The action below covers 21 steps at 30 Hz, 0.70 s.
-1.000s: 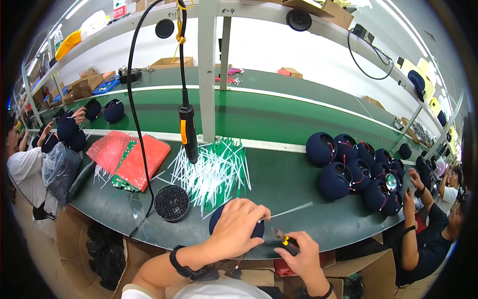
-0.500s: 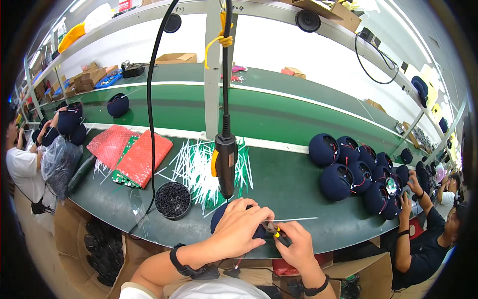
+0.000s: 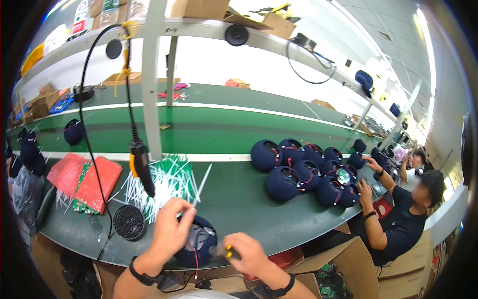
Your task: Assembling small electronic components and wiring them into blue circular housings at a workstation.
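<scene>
A navy round shell [image 3: 193, 255] lies at the bench's near edge, its opening showing a grey inside and a red wire hanging out. My left hand [image 3: 169, 230] is at the shell's left side, its thumb and fingers pinched on a white cable tie [image 3: 203, 183] that points up and away. Held in my right hand [image 3: 247, 253], just right of the shell, are small cutters [image 3: 229, 251] with yellow and black handles; their jaws are blurred. Left of my left hand stands a round tub [image 3: 129, 223] of small black parts. Beyond lies a pile of white cable ties [image 3: 162, 187].
A power screwdriver [image 3: 141, 167] hangs on a cable above the ties. Red bubble-wrap packs [image 3: 99, 182] lie at left. Several navy shells [image 3: 283, 184] stand at right, where a co-worker [image 3: 406, 214] reaches in. Cardboard boxes [image 3: 348, 264] stand below the bench edge.
The view has swung right. My hands have parted: the left has lifted the cable tie off the shell, and the right has drawn the cutters back, uncovering the shell's opening.
</scene>
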### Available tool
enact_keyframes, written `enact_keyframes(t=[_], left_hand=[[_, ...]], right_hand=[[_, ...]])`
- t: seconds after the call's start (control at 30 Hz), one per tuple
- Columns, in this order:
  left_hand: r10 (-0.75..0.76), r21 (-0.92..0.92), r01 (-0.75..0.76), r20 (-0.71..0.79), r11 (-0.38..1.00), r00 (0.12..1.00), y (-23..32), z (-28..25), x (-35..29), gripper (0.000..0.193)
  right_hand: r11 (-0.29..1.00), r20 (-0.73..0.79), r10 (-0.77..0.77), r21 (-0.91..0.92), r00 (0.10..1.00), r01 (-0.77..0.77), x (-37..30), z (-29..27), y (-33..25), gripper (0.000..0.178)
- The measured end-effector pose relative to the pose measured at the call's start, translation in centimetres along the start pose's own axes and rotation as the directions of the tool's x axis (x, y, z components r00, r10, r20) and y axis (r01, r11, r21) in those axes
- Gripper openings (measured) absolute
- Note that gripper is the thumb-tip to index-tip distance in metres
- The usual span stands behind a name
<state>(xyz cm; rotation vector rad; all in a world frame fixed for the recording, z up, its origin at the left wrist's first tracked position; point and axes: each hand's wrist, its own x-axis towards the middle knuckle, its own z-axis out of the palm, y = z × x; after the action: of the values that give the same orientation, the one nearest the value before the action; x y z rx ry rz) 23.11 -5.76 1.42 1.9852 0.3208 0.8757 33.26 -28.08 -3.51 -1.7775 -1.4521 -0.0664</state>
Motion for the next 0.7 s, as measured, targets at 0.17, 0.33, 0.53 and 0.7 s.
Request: enact_keyframes(t=[0.17,0.33,0.53,0.7], left_hand=[[-0.146,0.131,0.138,0.056,0.982,0.988,-3.9,-0.4,1.9,0.011],[-0.194,0.305,0.194,-0.029,0.932,0.981,-8.0,-1.1,2.5,0.012],[-0.163,0.429,0.158,-0.026,0.889,0.986,-9.2,-1.0,2.5,0.012],[-0.161,0.46,0.154,-0.024,0.874,0.987,-9.6,-1.2,2.4,0.015]], right_hand=[[0.965,0.071,-0.231,-0.107,0.97,0.238,1.4,1.1,-2.6,0.031],[0.949,0.046,-0.249,-0.19,0.967,0.253,0.9,1.8,-2.0,0.024],[0.962,0.02,-0.153,-0.225,0.988,0.154,-1.2,-2.4,-1.5,0.027],[0.847,-0.17,0.034,-0.518,0.985,-0.119,-4.3,-8.6,0.5,0.038]])
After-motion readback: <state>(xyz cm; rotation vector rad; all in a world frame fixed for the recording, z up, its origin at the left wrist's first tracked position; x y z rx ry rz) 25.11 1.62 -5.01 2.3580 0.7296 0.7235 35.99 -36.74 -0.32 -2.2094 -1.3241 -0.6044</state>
